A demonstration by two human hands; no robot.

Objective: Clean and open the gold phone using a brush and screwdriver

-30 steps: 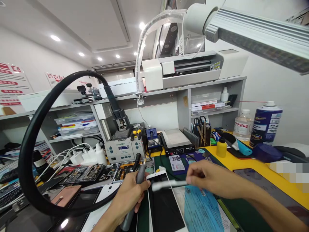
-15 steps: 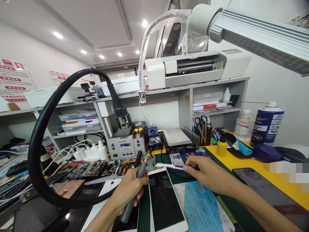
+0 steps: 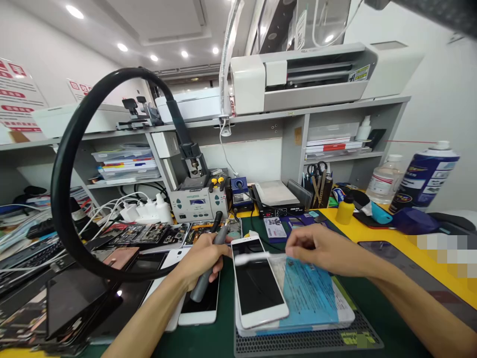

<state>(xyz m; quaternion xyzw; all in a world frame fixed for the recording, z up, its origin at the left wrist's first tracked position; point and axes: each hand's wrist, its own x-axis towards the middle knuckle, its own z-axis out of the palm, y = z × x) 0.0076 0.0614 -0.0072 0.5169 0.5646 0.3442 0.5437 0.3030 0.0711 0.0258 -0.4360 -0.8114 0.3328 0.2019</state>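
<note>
White stick (image 3: 253, 257) shifted over phone (image 3: 259, 286), axis crosswise, pointing leftward, right grip (image 3: 315, 248) pinching it

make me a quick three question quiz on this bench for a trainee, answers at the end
1. Which hand grips the grey cylindrical handle?
2. True or false: the right hand holds a slim white stick over the white-framed, black-screened phone.
3. What stands just right of the clear plastic bottle with a white cap? a) black-handled scissors b) dark blue spray can c) white power strip

Key: 1. The left hand. 2. True. 3. b
</note>
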